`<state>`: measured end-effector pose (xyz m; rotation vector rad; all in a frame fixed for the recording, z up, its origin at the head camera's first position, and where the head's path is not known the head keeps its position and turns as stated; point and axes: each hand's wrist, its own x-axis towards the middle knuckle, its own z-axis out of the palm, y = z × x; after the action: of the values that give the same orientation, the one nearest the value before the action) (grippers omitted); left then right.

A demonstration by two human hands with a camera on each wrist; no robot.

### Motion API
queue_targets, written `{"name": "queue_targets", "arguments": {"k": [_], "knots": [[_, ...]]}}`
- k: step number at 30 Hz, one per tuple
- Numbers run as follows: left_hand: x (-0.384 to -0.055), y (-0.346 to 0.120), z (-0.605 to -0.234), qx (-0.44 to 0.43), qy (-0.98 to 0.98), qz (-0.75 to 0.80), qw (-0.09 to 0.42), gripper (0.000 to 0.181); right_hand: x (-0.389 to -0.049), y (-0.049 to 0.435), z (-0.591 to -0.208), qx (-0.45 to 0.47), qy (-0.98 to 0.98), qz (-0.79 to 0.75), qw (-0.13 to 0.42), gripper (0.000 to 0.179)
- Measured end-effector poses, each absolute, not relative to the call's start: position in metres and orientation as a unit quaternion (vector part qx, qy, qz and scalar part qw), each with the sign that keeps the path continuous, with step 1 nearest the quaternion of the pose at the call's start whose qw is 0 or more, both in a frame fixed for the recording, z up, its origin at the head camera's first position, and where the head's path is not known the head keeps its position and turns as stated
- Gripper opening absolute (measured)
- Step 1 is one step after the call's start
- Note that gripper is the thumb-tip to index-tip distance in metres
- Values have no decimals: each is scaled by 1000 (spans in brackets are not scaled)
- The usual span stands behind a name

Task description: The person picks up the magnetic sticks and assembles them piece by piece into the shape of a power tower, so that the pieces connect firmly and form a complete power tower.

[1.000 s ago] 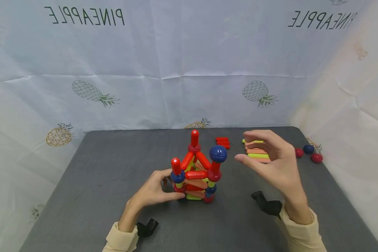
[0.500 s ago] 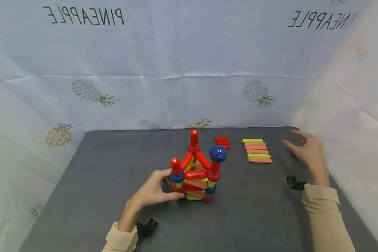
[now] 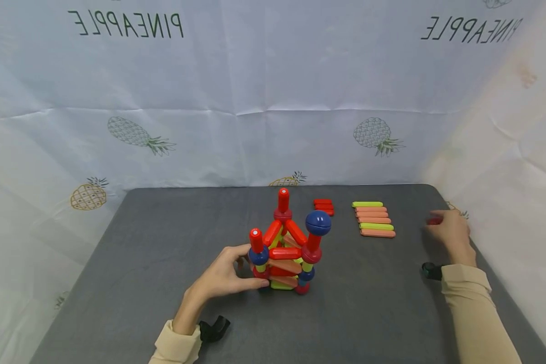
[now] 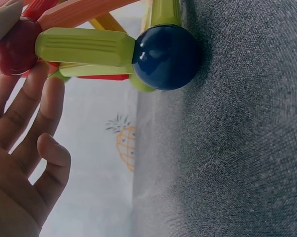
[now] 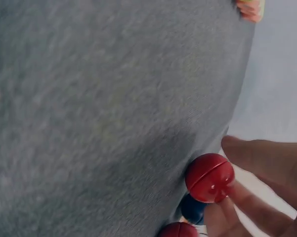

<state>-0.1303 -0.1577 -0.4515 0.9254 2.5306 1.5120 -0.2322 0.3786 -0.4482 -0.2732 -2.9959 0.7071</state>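
A structure of coloured magnetic sticks and balls (image 3: pixel 285 253) stands on the grey table, with a blue ball (image 3: pixel 318 223) topping its right upright. My left hand (image 3: pixel 223 275) holds its lower left corner. In the left wrist view, thumb and fingers lie on either side of a red ball (image 4: pixel 17 47), beside a yellow-green stick (image 4: pixel 84 47). At the table's right edge, my right hand (image 3: pixel 450 232) has its thumb and fingertips around a loose red ball (image 5: pixel 210 177), which appears to rest on the table. A blue ball (image 5: pixel 192 208) and another red ball (image 5: pixel 179 230) lie close by.
Three short red sticks (image 3: pixel 323 207) lie behind the structure. Right of them is a row of several longer yellow-green and orange sticks (image 3: pixel 375 220). A white pineapple-print cloth (image 3: pixel 264 146) hangs behind and beside the table (image 3: pixel 173 237).
From above the stick row, my right hand has moved right to the table edge, then down onto a red ball, its fingers closing in. My left hand has stayed at the structure.
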Motion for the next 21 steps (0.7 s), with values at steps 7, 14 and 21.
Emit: {"name": "queue_targets", "arguments": {"k": [7, 14, 21], "knots": [[-129, -157, -449, 297, 818, 491, 30, 40, -220, 384, -454, -114, -963, 246, -13, 52], [-129, -158, -451, 299, 818, 491, 25, 39, -207, 362, -453, -110, -945, 296, 83, 54], [-128, -157, -450, 299, 816, 494, 24, 38, -195, 322, -415, -58, -916, 345, 198, 48]]}}
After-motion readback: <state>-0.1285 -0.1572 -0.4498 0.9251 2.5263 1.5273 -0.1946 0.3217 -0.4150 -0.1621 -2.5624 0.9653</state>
